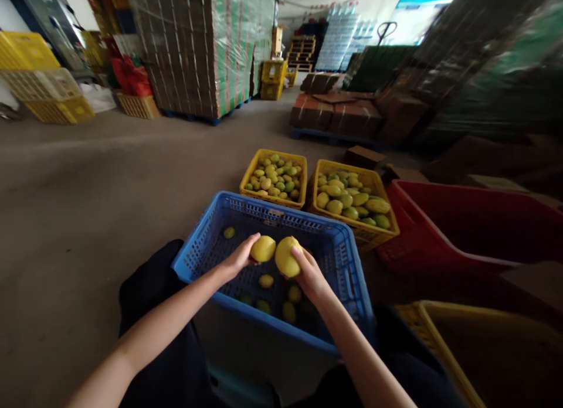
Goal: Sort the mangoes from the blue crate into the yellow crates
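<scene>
The left hand (244, 254) grips a yellow lemon (263, 249) over the inside of the blue plastic crate (303, 216), its fingers curled around the fruit's left side. The right hand (310, 274) is closed on a larger lemon (287, 258), also above the blue plastic crate, with the thumb laid across the upper right of its skin. The two fruits are side by side; whether they touch is hard to tell.

On the floor of the blue plastic crate lie several scattered lemons (265, 281), one near its far left corner and the others toward its near side, where shade darkens them. A dark-clothed knee (147, 279) is just left of the blue plastic crate.

Just beyond the blue plastic crate is a yellow crate (271, 200) filled with yellow and green fruit (275, 176); beyond its far right corner is a second yellow crate (373, 240), also full. A red bin (402, 220) lies to the right of the blue plastic crate, and another yellow crate edge (435, 343) shows to its near right. Well beyond the blue plastic crate, film-wrapped cartons (180, 50) are stacked high to the left, and brown cartons (332, 116) on a low blue pallet (308, 133) are to the right.
</scene>
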Demonstrator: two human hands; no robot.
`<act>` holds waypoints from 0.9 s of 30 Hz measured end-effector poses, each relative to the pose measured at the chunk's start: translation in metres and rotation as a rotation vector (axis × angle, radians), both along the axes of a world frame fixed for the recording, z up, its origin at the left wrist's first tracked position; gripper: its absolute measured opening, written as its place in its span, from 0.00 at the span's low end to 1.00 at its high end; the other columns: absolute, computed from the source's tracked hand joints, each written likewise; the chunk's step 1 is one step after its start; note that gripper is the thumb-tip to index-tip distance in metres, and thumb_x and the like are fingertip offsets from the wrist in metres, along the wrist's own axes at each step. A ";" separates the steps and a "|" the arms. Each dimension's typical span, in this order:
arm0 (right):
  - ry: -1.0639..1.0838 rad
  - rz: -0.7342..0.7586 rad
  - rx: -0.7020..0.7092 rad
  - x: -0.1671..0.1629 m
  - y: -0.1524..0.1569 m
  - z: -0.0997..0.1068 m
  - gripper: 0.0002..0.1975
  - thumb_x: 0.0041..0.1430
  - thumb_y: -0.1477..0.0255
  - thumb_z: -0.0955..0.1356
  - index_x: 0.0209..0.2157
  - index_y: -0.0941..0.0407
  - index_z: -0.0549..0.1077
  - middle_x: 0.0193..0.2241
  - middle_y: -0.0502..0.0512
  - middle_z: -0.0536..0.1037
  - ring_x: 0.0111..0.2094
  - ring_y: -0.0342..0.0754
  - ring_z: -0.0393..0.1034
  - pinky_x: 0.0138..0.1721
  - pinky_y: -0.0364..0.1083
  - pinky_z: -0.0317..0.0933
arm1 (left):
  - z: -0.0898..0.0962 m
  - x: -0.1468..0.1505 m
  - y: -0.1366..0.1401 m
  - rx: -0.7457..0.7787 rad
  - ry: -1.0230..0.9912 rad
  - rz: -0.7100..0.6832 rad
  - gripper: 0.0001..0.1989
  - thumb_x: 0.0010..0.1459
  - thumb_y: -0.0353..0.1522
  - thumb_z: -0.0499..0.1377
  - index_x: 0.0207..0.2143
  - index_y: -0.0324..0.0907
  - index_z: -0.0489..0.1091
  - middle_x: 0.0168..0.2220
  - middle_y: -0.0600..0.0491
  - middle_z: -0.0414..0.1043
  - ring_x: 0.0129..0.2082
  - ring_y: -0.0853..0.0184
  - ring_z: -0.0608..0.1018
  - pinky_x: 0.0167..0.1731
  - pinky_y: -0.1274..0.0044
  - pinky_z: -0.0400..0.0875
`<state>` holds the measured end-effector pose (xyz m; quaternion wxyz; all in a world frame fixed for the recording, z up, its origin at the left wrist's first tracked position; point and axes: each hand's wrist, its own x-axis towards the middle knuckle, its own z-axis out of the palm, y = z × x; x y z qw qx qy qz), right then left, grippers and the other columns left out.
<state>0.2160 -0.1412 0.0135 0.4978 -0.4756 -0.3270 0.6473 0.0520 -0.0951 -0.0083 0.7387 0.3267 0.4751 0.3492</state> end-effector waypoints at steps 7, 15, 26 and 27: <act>0.008 -0.083 0.020 0.001 0.011 -0.007 0.18 0.42 0.55 0.74 0.31 0.52 0.74 0.24 0.52 0.76 0.22 0.48 0.68 0.17 0.44 0.61 | 0.014 -0.006 -0.008 -0.074 -0.198 -0.018 0.19 0.55 0.45 0.54 0.36 0.37 0.69 0.23 0.53 0.68 0.19 0.72 0.70 0.18 0.80 0.63; 0.109 0.179 -0.084 -0.029 0.000 -0.018 0.18 0.41 0.58 0.76 0.30 0.56 0.74 0.22 0.53 0.76 0.20 0.47 0.69 0.19 0.44 0.64 | -0.004 -0.038 -0.019 -0.181 -0.315 0.013 0.19 0.53 0.46 0.56 0.34 0.38 0.70 0.24 0.50 0.71 0.20 0.70 0.72 0.16 0.81 0.62; 0.225 -0.061 -0.399 -0.032 0.002 0.008 0.18 0.39 0.65 0.76 0.32 0.56 0.71 0.22 0.52 0.78 0.24 0.49 0.74 0.22 0.43 0.66 | 0.007 -0.064 -0.020 -0.270 -0.398 0.088 0.24 0.61 0.43 0.44 0.43 0.32 0.69 0.20 0.47 0.73 0.13 0.67 0.72 0.11 0.82 0.58; 0.234 -0.060 -0.386 -0.032 0.004 0.010 0.17 0.40 0.65 0.75 0.32 0.56 0.71 0.21 0.51 0.77 0.24 0.49 0.74 0.22 0.43 0.66 | 0.010 -0.063 -0.021 -0.271 -0.398 0.097 0.25 0.62 0.44 0.43 0.43 0.32 0.69 0.20 0.47 0.73 0.13 0.67 0.72 0.11 0.83 0.59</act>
